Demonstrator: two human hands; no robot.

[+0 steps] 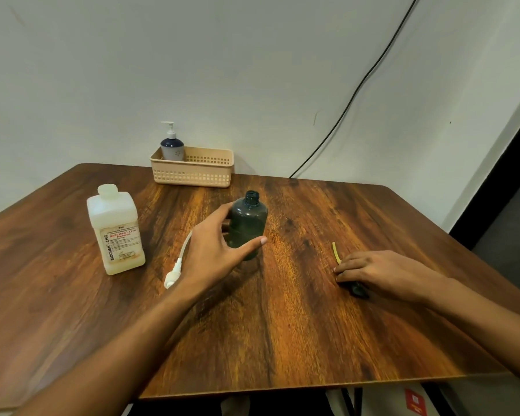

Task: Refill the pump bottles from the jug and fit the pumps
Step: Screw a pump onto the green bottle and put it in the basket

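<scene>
A dark green pump bottle (248, 223) stands upright mid-table with its neck uncapped. My left hand (215, 250) curls around its left side, thumb across the front. My right hand (379, 273) lies to the right on the table, fingers curled on a black pump (357, 289) whose yellow tube (336, 252) sticks out toward the back. A white pump (174, 270) with its tube lies on the table under my left wrist. The white capped jug (114, 229) stands at the left. A blue-and-white bottle (172, 145) with its pump fitted stands in the basket.
A beige perforated basket (206, 171) sits at the table's back edge against the wall. A black cable (357, 85) runs down the wall to the table's far right. The wooden table (282, 325) ends close to my body at the front.
</scene>
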